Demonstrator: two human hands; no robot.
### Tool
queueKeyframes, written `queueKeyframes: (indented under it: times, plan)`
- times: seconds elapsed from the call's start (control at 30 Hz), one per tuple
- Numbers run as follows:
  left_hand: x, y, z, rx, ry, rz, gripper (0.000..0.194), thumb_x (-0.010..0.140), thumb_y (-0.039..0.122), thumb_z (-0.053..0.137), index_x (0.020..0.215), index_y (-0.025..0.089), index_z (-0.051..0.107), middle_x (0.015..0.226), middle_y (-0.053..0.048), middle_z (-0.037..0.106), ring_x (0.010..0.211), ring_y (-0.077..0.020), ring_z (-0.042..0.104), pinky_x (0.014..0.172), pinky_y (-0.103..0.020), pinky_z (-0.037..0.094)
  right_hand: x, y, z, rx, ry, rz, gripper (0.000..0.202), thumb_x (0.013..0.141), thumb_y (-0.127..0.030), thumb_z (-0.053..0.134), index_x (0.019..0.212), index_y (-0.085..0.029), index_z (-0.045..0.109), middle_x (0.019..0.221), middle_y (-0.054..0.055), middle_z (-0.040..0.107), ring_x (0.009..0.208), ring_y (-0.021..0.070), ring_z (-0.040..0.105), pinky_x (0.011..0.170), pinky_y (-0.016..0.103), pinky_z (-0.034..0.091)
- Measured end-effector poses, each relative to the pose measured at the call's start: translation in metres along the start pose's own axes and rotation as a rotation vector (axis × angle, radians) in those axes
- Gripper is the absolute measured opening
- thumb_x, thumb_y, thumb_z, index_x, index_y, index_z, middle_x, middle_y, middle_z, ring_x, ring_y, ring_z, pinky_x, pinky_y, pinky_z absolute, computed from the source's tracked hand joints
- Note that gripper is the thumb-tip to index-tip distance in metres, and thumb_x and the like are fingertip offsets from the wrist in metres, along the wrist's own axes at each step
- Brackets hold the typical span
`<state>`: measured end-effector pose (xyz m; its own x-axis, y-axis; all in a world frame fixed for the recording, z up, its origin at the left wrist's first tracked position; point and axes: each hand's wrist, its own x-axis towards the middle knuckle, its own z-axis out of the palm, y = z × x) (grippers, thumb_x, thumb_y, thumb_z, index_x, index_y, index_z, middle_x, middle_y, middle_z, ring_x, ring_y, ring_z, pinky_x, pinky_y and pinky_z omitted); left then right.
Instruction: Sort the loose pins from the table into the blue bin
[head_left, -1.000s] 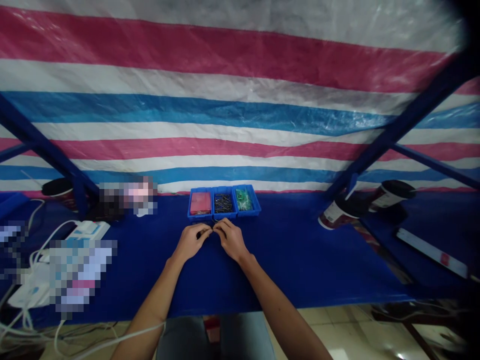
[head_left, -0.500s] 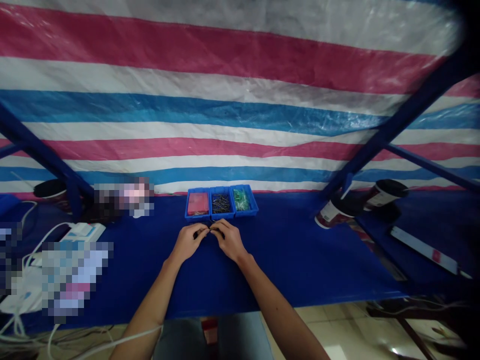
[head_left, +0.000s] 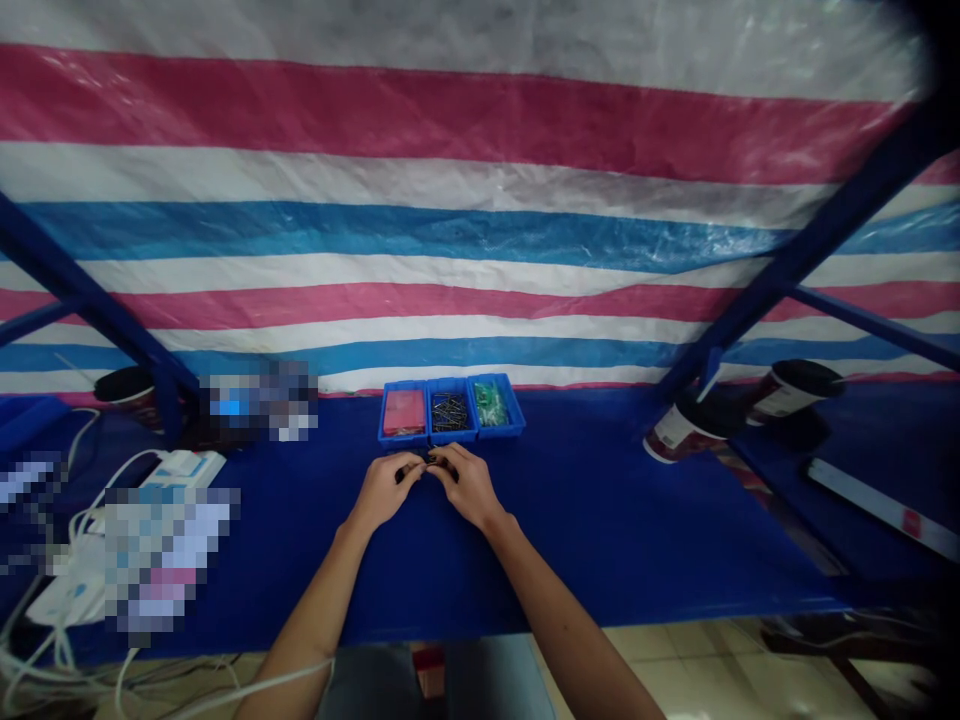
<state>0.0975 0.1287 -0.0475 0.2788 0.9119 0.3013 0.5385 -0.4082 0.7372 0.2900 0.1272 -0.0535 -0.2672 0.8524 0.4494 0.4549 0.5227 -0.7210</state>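
My left hand [head_left: 387,488] and my right hand [head_left: 466,484] meet fingertip to fingertip over the blue table [head_left: 585,530]. Both are pinched around something small and dark, too small to make out. Just beyond them stand three joined blue bins: the left bin [head_left: 404,439] holds pink pieces [head_left: 405,412], the middle one dark thin metal parts [head_left: 449,411], and the right one small green-and-clear packets [head_left: 492,404].
White power strips [head_left: 71,580] with cables lie at the left, beside a blurred patch. Lidded cups [head_left: 686,428] stand at the right, near a blue frame post [head_left: 757,285]. A long white box [head_left: 885,505] lies far right. Striped sheeting [head_left: 450,300] hangs behind.
The whole view has shifted slightly, so bins and hands appear a little further right. My hands remain together at the fingertips, with the fingers slightly re-posed.
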Motion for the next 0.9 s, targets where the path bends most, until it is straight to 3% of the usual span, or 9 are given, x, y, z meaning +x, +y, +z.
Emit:
queueKeyframes:
  times: [0.2,0.43,0.63,0.9]
  plan:
    - [0.0001,0.0018,-0.0011,-0.007,0.011,0.005,0.024,0.094,0.034,0.056,0.087,0.018,0.073,0.071,-0.002,0.07,0.062,-0.0137,0.061,0.064,-0.023,0.045,0.0014,-0.0002,-0.0002,0.028,-0.005,0.0,0.012,0.097,-0.02,0.055,0.096,-0.023,0.067,0.095,0.003,0.068,0.086,0.0173,0.065,0.079,0.027,0.048]
    - [-0.0001,0.0022,0.0003,-0.003,0.002,0.007,0.022,0.094,0.032,0.057,0.088,0.019,0.073,0.071,-0.001,0.07,0.062,-0.0136,0.061,0.066,-0.023,0.045,0.0008,0.0048,0.0015,-0.048,-0.014,0.025,0.02,0.101,-0.025,0.049,0.094,-0.023,0.068,0.088,0.003,0.067,0.081,0.0179,0.065,0.075,0.027,0.047]
    - [0.0003,0.0026,-0.0038,-0.03,0.042,-0.039,0.027,0.095,0.036,0.056,0.084,0.017,0.071,0.07,-0.001,0.069,0.061,-0.013,0.06,0.062,-0.022,0.044,0.0009,0.0,-0.0002,-0.002,-0.014,-0.008,0.016,0.098,-0.026,0.055,0.11,-0.025,0.066,0.101,0.004,0.067,0.09,0.0178,0.065,0.081,0.027,0.049]
    - [0.0001,0.0019,-0.0036,-0.047,0.031,-0.049,0.028,0.093,0.038,0.057,0.086,0.016,0.072,0.07,-0.002,0.07,0.062,-0.0136,0.061,0.063,-0.022,0.044,0.0011,-0.0044,-0.0033,-0.047,-0.027,-0.014,0.016,0.099,-0.024,0.051,0.104,-0.024,0.066,0.103,0.004,0.064,0.089,0.0163,0.064,0.081,0.026,0.048]
